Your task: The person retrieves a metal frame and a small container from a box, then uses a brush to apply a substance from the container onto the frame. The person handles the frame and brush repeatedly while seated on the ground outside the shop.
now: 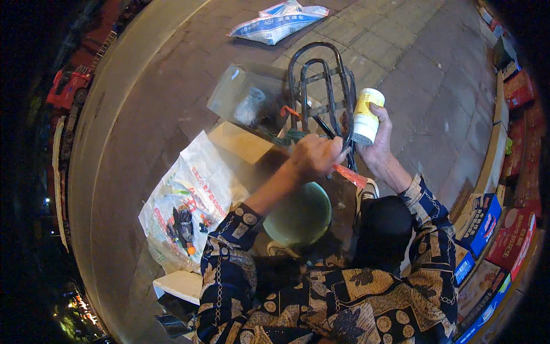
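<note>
My left hand [316,155] is curled in a fist at the lower end of a black tubular metal rack [328,84], its fingers around the tube. A red-orange plastic strip [350,175] pokes out below this fist. In my right hand [380,139] is a white plastic bottle [366,120] with a yellow label, tilted with its ridged cap downward. The bottle is close beside the rack's right side. Below my left forearm stands a pale green round basin or bucket [300,215], partly hidden by the arm.
An open cardboard box [240,139] and a clear plastic bin [230,92] are beyond my left arm. A white woven sack [206,180] lies left with small dark items on it. Another sack [279,21] is on the paving ahead. Printed cartons [479,223] line the right side.
</note>
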{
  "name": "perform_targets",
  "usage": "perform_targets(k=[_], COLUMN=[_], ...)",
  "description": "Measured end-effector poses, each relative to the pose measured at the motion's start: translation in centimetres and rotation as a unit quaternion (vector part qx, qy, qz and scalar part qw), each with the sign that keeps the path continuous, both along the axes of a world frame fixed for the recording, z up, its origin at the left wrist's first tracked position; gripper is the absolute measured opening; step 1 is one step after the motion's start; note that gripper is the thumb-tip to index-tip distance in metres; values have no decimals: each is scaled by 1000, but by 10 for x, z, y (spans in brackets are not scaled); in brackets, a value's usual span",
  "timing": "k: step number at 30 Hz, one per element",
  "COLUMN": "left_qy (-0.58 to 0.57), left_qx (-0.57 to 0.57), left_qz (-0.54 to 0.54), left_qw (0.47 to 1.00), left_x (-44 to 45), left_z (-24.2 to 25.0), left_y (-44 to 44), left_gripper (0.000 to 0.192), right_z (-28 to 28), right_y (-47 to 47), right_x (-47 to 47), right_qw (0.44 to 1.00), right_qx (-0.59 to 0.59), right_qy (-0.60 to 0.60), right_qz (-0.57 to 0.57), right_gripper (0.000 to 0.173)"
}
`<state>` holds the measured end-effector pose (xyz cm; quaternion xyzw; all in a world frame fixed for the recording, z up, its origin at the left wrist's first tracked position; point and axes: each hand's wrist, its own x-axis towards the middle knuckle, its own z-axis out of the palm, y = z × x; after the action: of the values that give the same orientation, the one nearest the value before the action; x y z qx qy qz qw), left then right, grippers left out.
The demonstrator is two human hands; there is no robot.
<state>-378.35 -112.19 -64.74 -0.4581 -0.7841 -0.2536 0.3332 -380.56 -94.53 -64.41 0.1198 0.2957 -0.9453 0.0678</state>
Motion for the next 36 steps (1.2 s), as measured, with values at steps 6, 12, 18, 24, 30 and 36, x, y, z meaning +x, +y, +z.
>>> perform_targets(k=[6,12,18,24,30,36], left_qy=[-1,-37,-225,-419,-463,-503], left_qx=[24,70,313,640,678,638], left_qz=[-31,19,121,78,39,56], left_qw=[999,997,915,640,569,580], left_x=[-6,-19,-34,-52,-53,-48], left_z=[9,5,4,2,-6,-13], left_y=[-7,-20,-41,-67,-64,-45], left_gripper=[30,22,13,17,20,16], right_z=[5,17,2,-18,3,25], right_y=[0,1,24,13,-4,-21], right_x=[-2,-6,-26,-21,-4,10], right_qw=[999,995,996,984,932,759], right_qx=[-31,40,18,65,281,526], right_qy=[8,-7,1,-39,198,382], right_qz=[27,88,87,160,114,40], right_gripper=[40,42,47,43,51,64])
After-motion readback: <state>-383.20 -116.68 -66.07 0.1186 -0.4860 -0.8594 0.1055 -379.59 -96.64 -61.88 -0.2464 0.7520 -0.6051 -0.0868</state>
